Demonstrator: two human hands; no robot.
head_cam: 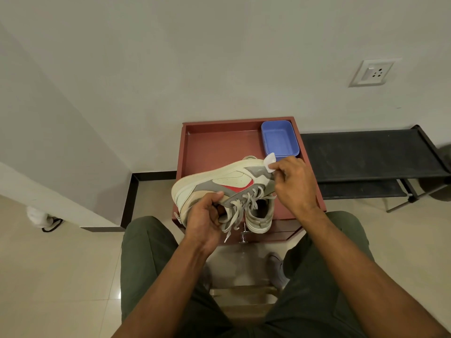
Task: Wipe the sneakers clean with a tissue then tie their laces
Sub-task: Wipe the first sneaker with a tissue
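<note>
A cream, grey and red sneaker [219,178] is held on its side above the small table, sole facing away from me. My left hand [206,215] grips it by the tongue and collar, among loose grey laces [240,206]. Pinched in my right hand [292,181] is a small white tissue [269,162], pressed against the grey heel end of the sneaker. A second sneaker [260,219] stands on the table's front edge under the held one, its laces undone.
The reddish-brown table [219,142] has a raised rim and carries a blue plastic tub [280,139] at its back right. A black low rack [366,154] stands to the right. My knees in green trousers frame the table. A wall socket [372,73] is on the wall.
</note>
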